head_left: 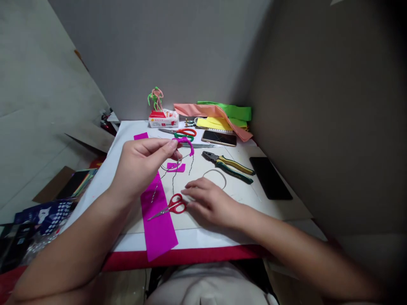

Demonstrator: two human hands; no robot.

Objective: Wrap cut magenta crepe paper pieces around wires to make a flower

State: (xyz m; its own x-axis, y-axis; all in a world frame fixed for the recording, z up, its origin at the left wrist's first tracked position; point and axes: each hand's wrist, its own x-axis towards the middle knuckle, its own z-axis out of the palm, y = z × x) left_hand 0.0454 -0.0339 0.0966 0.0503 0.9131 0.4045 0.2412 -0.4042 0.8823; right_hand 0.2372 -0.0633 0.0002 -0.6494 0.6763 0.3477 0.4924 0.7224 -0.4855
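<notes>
Pinching magenta wire (186,143) firmly w/ L hand (140,165), close to tip for control; R hand (208,201) open, relaxed by red scissors (174,204).

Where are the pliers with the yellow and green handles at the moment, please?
In the head view, the pliers lie on the white-topped table, just beyond the right hand, with a loop of wire to their left and a black rectangular device to their right.

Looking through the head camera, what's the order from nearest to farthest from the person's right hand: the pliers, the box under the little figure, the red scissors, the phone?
From the right hand, nearest first:
1. Red scissors: just left of the hand.
2. Pliers: ahead, slightly right.
3. Phone: straight ahead, beyond the pliers.
4. Box: far left, at the table's back edge.
</notes>
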